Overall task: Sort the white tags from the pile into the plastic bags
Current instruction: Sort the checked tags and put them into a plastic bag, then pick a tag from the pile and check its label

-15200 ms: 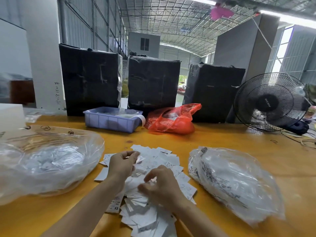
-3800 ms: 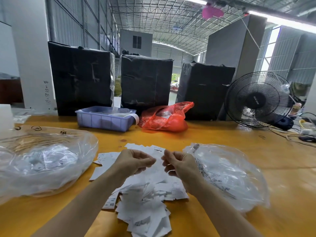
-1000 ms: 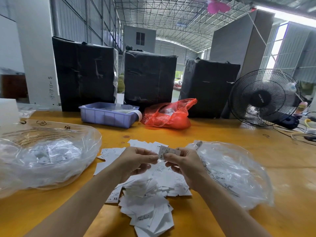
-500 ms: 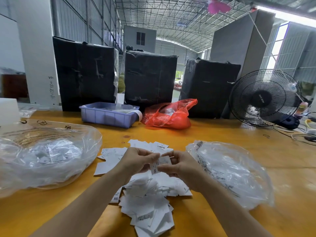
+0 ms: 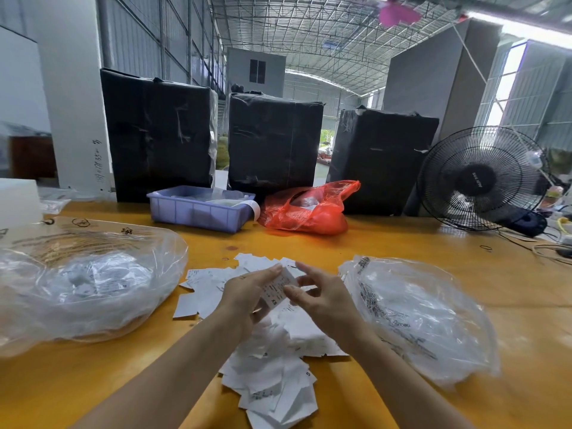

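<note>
A pile of white tags (image 5: pixel 272 360) lies on the yellow table (image 5: pixel 387 243) in front of me. My left hand (image 5: pixel 247 295) holds a small stack of tags (image 5: pixel 277 289) marked XS above the pile. My right hand (image 5: pixel 322 300) is just right of that stack, thumb and fingers spread and relaxed, its thumb close to the tags. A clear plastic bag (image 5: pixel 83 283) with tags inside sits to the left. A second clear plastic bag (image 5: pixel 418 317) with tags lies to the right.
A lilac plastic tray (image 5: pixel 198 209) and a red plastic bag (image 5: pixel 306 212) stand behind the pile. Three black wrapped bales (image 5: pixel 272 140) line the table's back edge. A black fan (image 5: pixel 479 181) and cables (image 5: pixel 551 249) occupy the back right.
My right hand has passed the tag to the stack in my left hand and let go, its fingers now spread. The left hand's stack has tilted toward me.
</note>
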`<action>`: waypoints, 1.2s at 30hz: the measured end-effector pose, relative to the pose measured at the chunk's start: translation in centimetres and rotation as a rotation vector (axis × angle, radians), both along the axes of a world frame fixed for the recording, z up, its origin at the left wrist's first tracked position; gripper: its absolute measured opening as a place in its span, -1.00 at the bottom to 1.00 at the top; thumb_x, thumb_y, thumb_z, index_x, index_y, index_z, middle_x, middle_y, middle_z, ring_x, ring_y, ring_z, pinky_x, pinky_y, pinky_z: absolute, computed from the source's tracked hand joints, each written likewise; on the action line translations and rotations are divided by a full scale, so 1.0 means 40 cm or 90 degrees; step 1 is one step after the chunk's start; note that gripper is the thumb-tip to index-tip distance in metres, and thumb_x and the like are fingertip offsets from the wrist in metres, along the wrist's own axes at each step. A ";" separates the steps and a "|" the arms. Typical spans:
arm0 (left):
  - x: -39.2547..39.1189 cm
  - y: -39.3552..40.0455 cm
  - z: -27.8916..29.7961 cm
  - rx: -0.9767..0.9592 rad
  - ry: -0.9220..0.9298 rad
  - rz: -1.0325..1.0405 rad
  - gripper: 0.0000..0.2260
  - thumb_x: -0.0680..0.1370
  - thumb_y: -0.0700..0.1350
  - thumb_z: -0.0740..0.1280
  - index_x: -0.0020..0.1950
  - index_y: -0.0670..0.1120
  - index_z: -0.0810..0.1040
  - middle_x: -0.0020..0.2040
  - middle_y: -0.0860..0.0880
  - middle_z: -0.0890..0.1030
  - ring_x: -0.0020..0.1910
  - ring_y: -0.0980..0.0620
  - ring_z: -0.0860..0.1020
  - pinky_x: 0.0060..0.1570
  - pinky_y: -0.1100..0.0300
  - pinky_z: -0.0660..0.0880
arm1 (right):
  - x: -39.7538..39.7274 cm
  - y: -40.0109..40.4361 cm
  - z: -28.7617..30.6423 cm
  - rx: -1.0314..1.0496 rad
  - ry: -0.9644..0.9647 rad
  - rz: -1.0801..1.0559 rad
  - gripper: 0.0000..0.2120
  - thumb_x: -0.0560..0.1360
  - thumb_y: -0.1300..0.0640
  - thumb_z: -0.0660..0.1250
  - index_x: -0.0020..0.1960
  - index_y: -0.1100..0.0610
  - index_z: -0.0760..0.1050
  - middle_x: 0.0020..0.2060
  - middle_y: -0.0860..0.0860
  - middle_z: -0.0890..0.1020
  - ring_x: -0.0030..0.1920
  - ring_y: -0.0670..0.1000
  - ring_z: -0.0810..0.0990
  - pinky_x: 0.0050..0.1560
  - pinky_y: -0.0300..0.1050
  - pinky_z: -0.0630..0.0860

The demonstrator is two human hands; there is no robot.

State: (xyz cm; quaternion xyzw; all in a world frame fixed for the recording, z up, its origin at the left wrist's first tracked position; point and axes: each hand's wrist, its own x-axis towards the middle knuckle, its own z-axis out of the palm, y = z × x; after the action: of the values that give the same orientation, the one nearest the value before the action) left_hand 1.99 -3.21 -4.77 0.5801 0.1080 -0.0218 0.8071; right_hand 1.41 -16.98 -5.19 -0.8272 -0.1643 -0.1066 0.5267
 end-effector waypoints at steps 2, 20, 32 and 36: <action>-0.002 -0.002 0.002 -0.011 0.000 0.006 -0.87 0.43 -0.06 0.46 -0.15 -0.10 0.62 -0.29 -0.08 0.60 -0.27 0.02 0.52 -0.37 0.24 0.37 | -0.003 -0.001 0.005 0.029 -0.006 0.013 -0.66 0.47 0.21 0.40 0.24 0.14 0.51 -0.07 0.05 0.63 -0.08 0.03 0.62 -0.03 -0.14 0.59; 0.006 0.029 0.012 0.136 -0.031 -0.141 -0.82 0.44 -0.12 0.46 -0.05 -0.22 0.64 -0.38 -0.07 0.62 -0.46 0.09 0.52 -0.50 0.31 0.40 | -0.002 -0.013 0.015 0.307 0.194 -0.032 -0.87 0.40 0.28 0.45 -0.07 0.20 0.55 -0.32 0.09 0.66 -0.38 -0.08 0.61 -0.36 -0.30 0.47; 0.047 0.167 0.048 0.174 -0.017 -0.018 -0.92 0.45 -0.21 0.45 -0.14 -0.21 0.61 -0.29 -0.13 0.62 -0.50 0.09 0.35 -0.63 0.37 0.22 | 0.009 -0.122 0.074 0.077 -0.195 -0.272 -0.92 0.52 0.32 0.29 -0.01 0.27 0.54 -0.28 0.11 0.67 -0.33 0.06 0.66 -0.28 -0.06 0.61; 0.072 0.294 0.066 0.120 -0.040 0.281 -0.85 0.48 -0.24 0.40 0.00 -0.29 0.57 -0.28 -0.15 0.57 -0.42 0.05 0.43 -0.50 0.29 0.36 | 0.046 -0.278 0.077 -0.396 -0.095 -0.482 -0.86 0.47 0.30 0.28 -0.21 0.17 0.57 -0.31 0.18 0.62 -0.24 0.17 0.61 -0.30 -0.11 0.41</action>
State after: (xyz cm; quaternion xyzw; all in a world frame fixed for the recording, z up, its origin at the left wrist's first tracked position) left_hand 4.87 8.57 -2.12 0.6158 0.2082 0.1834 0.7375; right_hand 3.24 -28.08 -2.09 -0.9370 0.0863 -0.2949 0.1661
